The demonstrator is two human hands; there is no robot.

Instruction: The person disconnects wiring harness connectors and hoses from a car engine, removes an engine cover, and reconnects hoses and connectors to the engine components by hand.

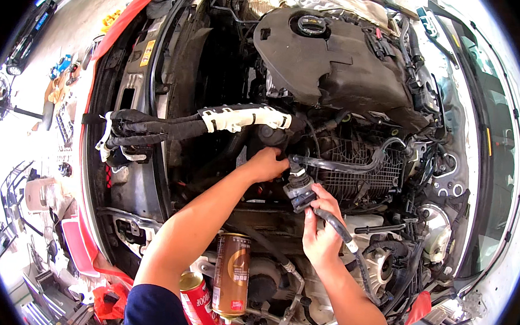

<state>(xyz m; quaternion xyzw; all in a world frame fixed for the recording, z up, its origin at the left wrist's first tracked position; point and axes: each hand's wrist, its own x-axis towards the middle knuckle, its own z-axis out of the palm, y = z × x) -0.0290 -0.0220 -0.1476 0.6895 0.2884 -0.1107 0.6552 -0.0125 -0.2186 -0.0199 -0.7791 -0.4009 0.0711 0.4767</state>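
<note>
My right hand (322, 232) grips a grey-and-black valve-like fitting (299, 195), thumb and fingers closed around its lower end. One black hose (336, 227) leaves the fitting past my fingers, and another black hose (343, 166) runs from its top end toward the right of the engine bay. Just left of the fitting, my left hand (266, 164) reaches down among the engine parts with curled fingers. Its fingertips are partly hidden, so what they hold cannot be made out. A dark round part (271, 136) lies right beyond them.
A black engine cover (343, 66) fills the far side. Left of my hands stretches a taped wiring harness (185, 125) with a white section. A brown can (232, 274) and a red can (199, 306) stand by my left forearm. Red cloth (120, 26) lines the car's front edge.
</note>
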